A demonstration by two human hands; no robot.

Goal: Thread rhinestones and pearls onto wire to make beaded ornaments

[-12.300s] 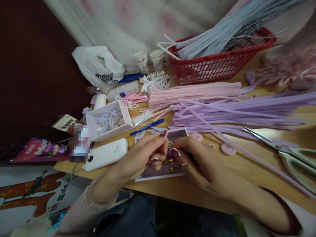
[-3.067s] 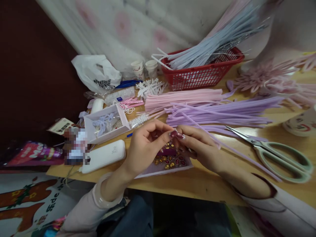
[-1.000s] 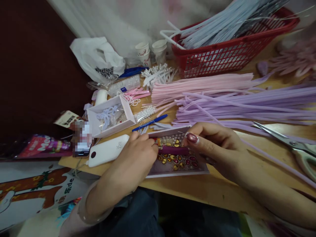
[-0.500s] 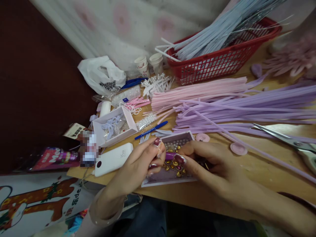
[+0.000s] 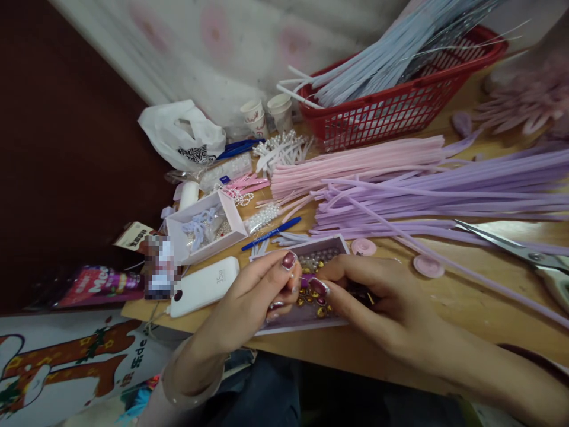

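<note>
My left hand (image 5: 260,290) is closed in a pinch over the near box, thumb and fingertips together around a tiny pale piece, perhaps a bead, that I cannot make out well. My right hand (image 5: 382,296) grips a slim purple piece (image 5: 306,280) between thumb and forefinger; its kind is partly hidden by the fingers. A thin wire-like line shows between the two hands. Beneath them lies a shallow white box (image 5: 296,325) with clear beads (image 5: 322,256) and gold and dark red gem settings (image 5: 320,311).
Left stand a white power bank (image 5: 207,287) and another white box (image 5: 208,246). Behind are a blue pen (image 5: 271,233), pink stems (image 5: 355,166), purple stems (image 5: 435,190) and a red basket (image 5: 400,115). Scissors (image 5: 536,257) lie right, near pink discs (image 5: 428,266).
Both hands stay over the box. The left fingertips have shifted slightly right, closer to the right hand, and less of the purple piece shows. A thin wire-like line is now visible between them.
</note>
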